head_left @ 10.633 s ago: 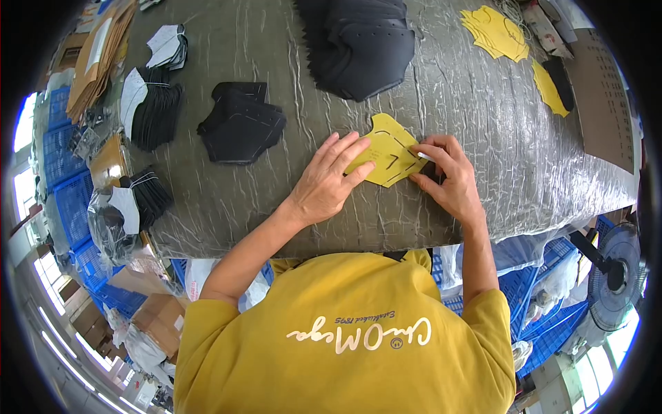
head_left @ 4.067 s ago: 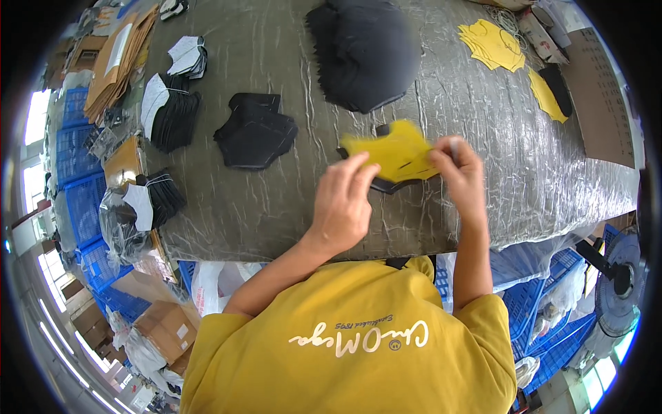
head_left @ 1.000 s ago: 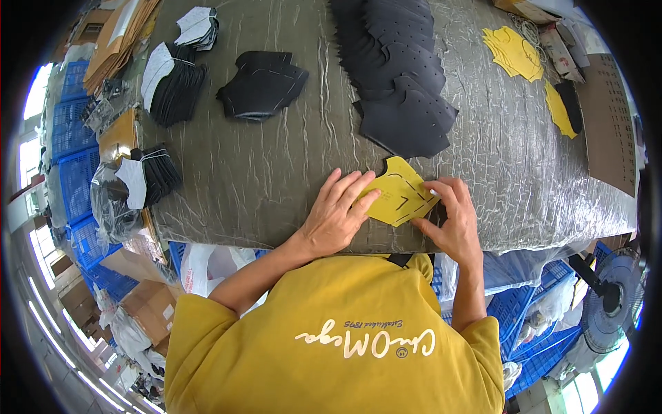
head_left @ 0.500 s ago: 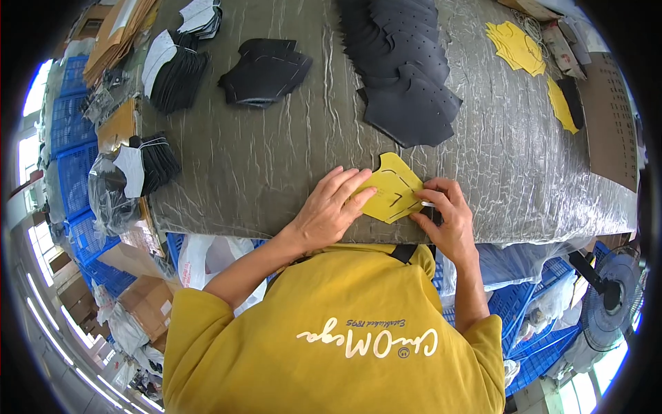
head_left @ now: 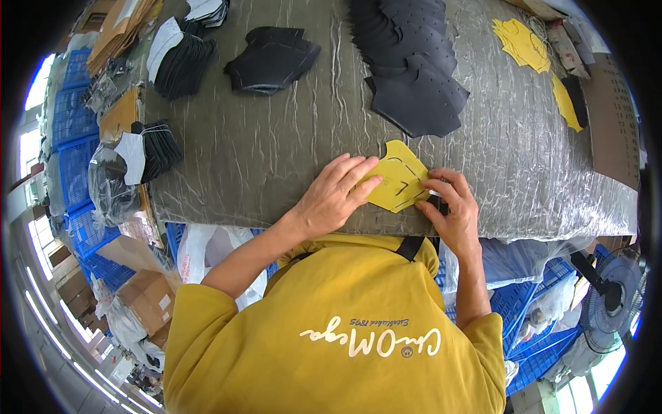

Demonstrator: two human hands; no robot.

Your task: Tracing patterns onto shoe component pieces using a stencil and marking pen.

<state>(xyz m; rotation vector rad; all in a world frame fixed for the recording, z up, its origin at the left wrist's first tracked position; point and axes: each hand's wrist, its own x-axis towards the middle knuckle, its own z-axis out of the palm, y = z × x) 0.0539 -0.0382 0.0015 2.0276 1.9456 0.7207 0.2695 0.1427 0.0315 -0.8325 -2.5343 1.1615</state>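
A flat yellow pattern template (head_left: 398, 181) with dark slots lies near the table's front edge. My left hand (head_left: 331, 195) rests on its left part with fingers stretched out, pressing it down. At the template's right edge my right hand (head_left: 454, 207) pinches a slim pen (head_left: 434, 193), of which only a short pale part shows; the fingers hide its tip. A small dark patch shows beneath the right fingers, too covered to make out. Beyond the template, a fanned row of black cut pieces (head_left: 417, 100) with small punched holes runs toward the far edge.
Black pieces (head_left: 272, 61) lie stacked at the left, near tied bundles of dark pieces (head_left: 160, 152). More yellow templates (head_left: 522, 45) and a cardboard sheet (head_left: 616, 124) are at the right. Blue crates (head_left: 74, 124) stand left of the table (head_left: 262, 159); a fan (head_left: 610, 297) stands at lower right.
The whole view has shifted slightly, so the table's contents sit a little higher and further right. Both hands keep nearly the same places on the template, the right still gripping the pen.
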